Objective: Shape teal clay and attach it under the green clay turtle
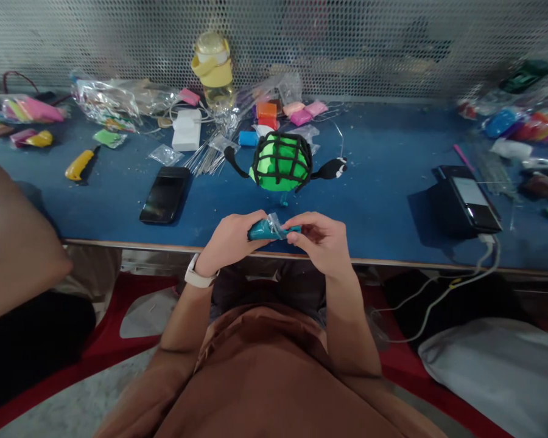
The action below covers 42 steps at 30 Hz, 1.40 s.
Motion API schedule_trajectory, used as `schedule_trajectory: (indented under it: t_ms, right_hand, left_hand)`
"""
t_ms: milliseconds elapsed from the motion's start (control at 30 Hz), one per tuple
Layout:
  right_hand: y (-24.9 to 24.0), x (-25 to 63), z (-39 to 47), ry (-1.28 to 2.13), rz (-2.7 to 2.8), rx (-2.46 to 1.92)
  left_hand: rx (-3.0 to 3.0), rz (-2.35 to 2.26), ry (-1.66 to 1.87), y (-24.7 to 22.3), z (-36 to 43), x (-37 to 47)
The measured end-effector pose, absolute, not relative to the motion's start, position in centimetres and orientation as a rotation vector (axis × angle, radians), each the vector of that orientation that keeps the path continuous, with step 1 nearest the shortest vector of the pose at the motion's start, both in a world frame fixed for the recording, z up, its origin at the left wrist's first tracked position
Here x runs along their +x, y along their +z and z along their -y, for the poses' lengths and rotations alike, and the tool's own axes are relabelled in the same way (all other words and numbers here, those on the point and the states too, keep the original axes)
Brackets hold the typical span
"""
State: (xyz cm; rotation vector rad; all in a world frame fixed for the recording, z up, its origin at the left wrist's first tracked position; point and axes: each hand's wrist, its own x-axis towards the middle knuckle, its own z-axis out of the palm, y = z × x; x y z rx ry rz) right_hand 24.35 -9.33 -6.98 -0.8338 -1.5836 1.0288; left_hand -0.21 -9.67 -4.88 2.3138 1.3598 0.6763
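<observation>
My left hand (232,239) grips and right hand (322,240) pinches a blue packet (261,230), seemingly not yet emptied, while the black-gridded green model (282,162) already sits shaped on the worktop (374,222).

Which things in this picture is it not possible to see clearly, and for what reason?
All in the head view:
Teal packet: left end covered by the left hand.
Green model: underside hidden by its own body.
Device at right: screen contents too small and blurred.
Neighbour's arm: cut off by the left edge, its hand unseen.
</observation>
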Motion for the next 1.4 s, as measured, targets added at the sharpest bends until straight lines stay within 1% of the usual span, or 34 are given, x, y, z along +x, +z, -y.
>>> schedule_trajectory:
  t_ms: [133, 333, 533, 700, 900, 1067, 1267, 1400]
  right_hand:
    - [-6.9, 24.2, 9.5, 1.079, 1.621, -0.853]
    - [-6.4, 24.1, 9.2, 0.827, 1.713, -0.826]
    - [-7.1, 24.1, 9.2, 1.006, 1.601, -0.807]
    - [-6.6, 24.2, 9.3, 0.888, 1.738, -0.748]
    - [-6.1, 24.4, 9.2, 1.007, 1.855, -0.672]
    - [-6.3, 24.4, 8.9, 0.974, 1.936, -0.635]
    - [-6.8, 24.0, 9.1, 0.880, 1.914, -0.622]
    - [-6.8, 24.1, 9.1, 0.878, 1.889, -0.595]
  left_hand:
    - [2.335, -1.359, 0.690, -4.9, 9.7, -0.2]
    - [2.320, -1.328, 0.674, -4.8, 9.6, -0.3]
    - [2.336, -1.342, 0.657, -4.9, 9.6, -0.2]
    - [2.323, -1.341, 0.652, -4.8, 9.6, -0.3]
    - [2.281, -1.298, 0.642, -4.3, 9.5, -0.4]
    - [2.263, -1.268, 0.612, -4.2, 9.4, -0.6]
    - [2.245, -1.241, 0.626, -4.3, 9.4, -0.7]
    - [2.250, -1.210, 0.644, -4.2, 9.4, -0.6]
